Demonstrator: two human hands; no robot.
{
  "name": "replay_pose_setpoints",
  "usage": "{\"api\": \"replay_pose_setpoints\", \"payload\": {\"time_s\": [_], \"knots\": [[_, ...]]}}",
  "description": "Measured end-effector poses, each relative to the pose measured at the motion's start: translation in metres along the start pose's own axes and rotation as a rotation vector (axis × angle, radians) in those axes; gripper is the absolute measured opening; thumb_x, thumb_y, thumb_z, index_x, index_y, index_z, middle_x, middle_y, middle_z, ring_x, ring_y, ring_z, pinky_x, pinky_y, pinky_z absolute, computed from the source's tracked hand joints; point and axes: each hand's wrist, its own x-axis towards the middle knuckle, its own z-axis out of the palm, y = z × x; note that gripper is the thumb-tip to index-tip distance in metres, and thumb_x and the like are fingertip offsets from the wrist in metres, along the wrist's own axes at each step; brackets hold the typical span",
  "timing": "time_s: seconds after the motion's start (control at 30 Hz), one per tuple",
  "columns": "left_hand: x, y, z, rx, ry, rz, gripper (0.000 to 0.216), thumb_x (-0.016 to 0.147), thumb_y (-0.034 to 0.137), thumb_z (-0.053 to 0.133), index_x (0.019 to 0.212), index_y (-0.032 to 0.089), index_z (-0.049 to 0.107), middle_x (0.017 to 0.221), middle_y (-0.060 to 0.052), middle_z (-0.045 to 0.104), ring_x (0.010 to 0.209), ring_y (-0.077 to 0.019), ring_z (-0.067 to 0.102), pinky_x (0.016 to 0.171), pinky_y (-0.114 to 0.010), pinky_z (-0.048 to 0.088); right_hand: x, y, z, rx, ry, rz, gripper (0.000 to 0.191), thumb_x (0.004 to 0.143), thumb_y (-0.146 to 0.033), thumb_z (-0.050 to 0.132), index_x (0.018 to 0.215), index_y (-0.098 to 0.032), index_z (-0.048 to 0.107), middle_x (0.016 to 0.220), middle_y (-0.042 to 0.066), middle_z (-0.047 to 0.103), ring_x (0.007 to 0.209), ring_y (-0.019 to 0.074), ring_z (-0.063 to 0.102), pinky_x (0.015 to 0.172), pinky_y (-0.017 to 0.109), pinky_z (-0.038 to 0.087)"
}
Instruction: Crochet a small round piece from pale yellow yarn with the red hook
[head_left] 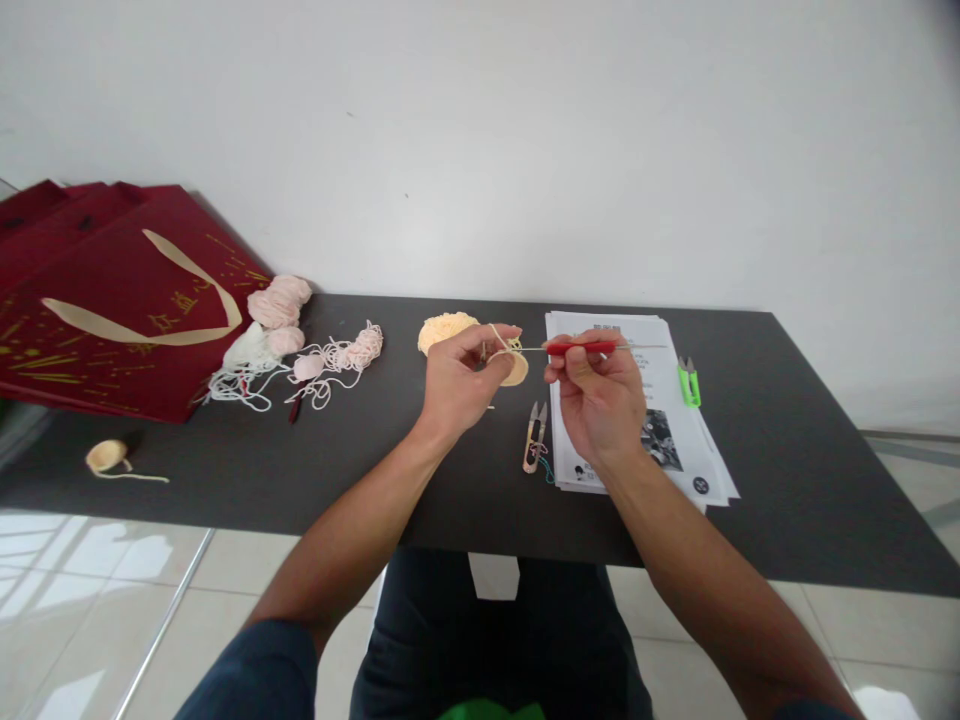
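Observation:
My right hand (600, 400) grips the red handle of a crochet hook (581, 348), whose thin metal shaft points left. My left hand (469, 380) pinches a small round cream crochet piece (515, 369), with a strand of yarn running over the raised index finger. The hook's tip meets the work at the left fingertips; the exact stitch is too small to make out. Just behind my left hand lies a ball of yellow yarn (446, 330), partly hidden by it.
Thread snips (534, 440) lie between my forearms, and green snips (689, 382) rest on printed sheets (667, 480) at right. Pink yarn (279, 300), tangled pink-white yarn (337, 360) and dark red bags (112, 300) occupy the left. A small cream crochet piece (106, 456) sits near the front-left edge.

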Motion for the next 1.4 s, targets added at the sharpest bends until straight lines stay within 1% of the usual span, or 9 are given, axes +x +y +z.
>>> {"api": "replay_pose_setpoints", "payload": {"time_s": [0.17, 0.4, 0.53, 0.73, 0.83, 0.9, 1.0, 1.2, 1.4], "knots": [[-0.001, -0.005, 0.003, -0.043, 0.004, 0.002, 0.024, 0.074, 0.015, 0.076, 0.096, 0.021, 0.082, 0.083, -0.003, 0.072, 0.067, -0.0122, 0.061, 0.063, -0.025, 0.049, -0.005, 0.004, 0.007, 0.045, 0.026, 0.083, 0.019, 0.082, -0.029, 0.085, 0.092, -0.027, 0.069, 0.092, -0.003, 0.080, 0.074, 0.0087, 0.071, 0.069, 0.021, 0.064], [-0.002, -0.006, 0.000, -0.153, 0.010, 0.021, 0.023, 0.076, 0.021, 0.082, 0.099, 0.024, 0.083, 0.084, -0.002, 0.071, 0.071, -0.0112, 0.060, 0.066, -0.024, 0.049, -0.006, 0.002, 0.009, 0.030, 0.016, 0.089, 0.018, 0.083, -0.030, 0.085, 0.096, -0.028, 0.072, 0.088, -0.003, 0.080, 0.074, 0.0096, 0.071, 0.067, 0.021, 0.065], [0.000, -0.006, 0.000, -0.170, 0.001, 0.004, 0.032, 0.075, 0.023, 0.085, 0.106, 0.026, 0.083, 0.083, 0.001, 0.071, 0.070, -0.0098, 0.060, 0.067, -0.024, 0.050, -0.007, 0.001, 0.009, -0.018, -0.017, 0.049, 0.012, 0.086, -0.030, 0.082, 0.094, -0.026, 0.073, 0.092, -0.001, 0.081, 0.076, 0.0120, 0.073, 0.068, 0.026, 0.065], [0.003, -0.007, 0.003, -0.343, 0.012, -0.079, 0.044, 0.071, 0.021, 0.089, 0.114, 0.026, 0.080, 0.081, 0.003, 0.073, 0.072, -0.0084, 0.063, 0.073, -0.024, 0.052, -0.020, 0.006, 0.011, -0.403, 0.039, -0.250, 0.009, 0.089, -0.027, 0.077, 0.099, -0.027, 0.078, 0.101, 0.003, 0.082, 0.073, 0.0148, 0.075, 0.073, 0.035, 0.065], [0.004, -0.004, 0.004, -0.487, 0.017, -0.164, 0.048, 0.069, 0.021, 0.090, 0.116, 0.024, 0.078, 0.079, 0.003, 0.073, 0.075, -0.0095, 0.066, 0.078, -0.025, 0.053, -0.027, 0.009, 0.010, -0.570, -0.040, -0.464, 0.020, 0.088, -0.019, 0.077, 0.103, -0.033, 0.081, 0.110, 0.003, 0.082, 0.091, 0.0213, 0.078, 0.087, 0.044, 0.065], [0.004, -0.001, 0.003, -0.555, -0.003, -0.229, 0.048, 0.068, 0.021, 0.091, 0.115, 0.023, 0.078, 0.081, 0.002, 0.074, 0.076, -0.0101, 0.067, 0.079, -0.026, 0.053, -0.028, 0.011, 0.008, -0.596, -0.101, -0.531, 0.029, 0.086, -0.016, 0.079, 0.106, -0.036, 0.081, 0.113, 0.003, 0.082, 0.103, 0.0246, 0.077, 0.093, 0.049, 0.064], [0.006, 0.003, 0.000, -0.605, -0.039, -0.290, 0.045, 0.066, 0.020, 0.091, 0.109, 0.021, 0.080, 0.083, 0.000, 0.075, 0.074, -0.0101, 0.067, 0.077, -0.026, 0.052, -0.026, 0.015, 0.009, -0.469, -0.075, -0.437, 0.027, 0.087, -0.016, 0.077, 0.105, -0.035, 0.082, 0.113, 0.002, 0.082, 0.098, 0.0220, 0.078, 0.087, 0.045, 0.065], [0.008, 0.003, -0.001, -0.567, -0.057, -0.291, 0.045, 0.060, 0.015, 0.090, 0.104, 0.020, 0.082, 0.081, 0.001, 0.073, 0.069, -0.0084, 0.062, 0.070, -0.024, 0.048, -0.010, 0.010, 0.012, -0.034, -0.019, -0.037, 0.008, 0.087, -0.029, 0.081, 0.093, -0.028, 0.076, 0.093, -0.001, 0.082, 0.072, 0.0122, 0.073, 0.065, 0.027, 0.062], [0.006, 0.003, -0.003, -0.515, -0.076, -0.246, 0.047, 0.060, 0.013, 0.087, 0.106, 0.022, 0.082, 0.083, 0.001, 0.071, 0.071, -0.0089, 0.060, 0.066, -0.023, 0.046, -0.001, 0.001, 0.007, 0.024, 0.010, -0.030, 0.021, 0.079, -0.032, 0.088, 0.087, -0.026, 0.070, 0.090, -0.001, 0.081, 0.070, 0.0087, 0.069, 0.064, 0.021, 0.058]]}}
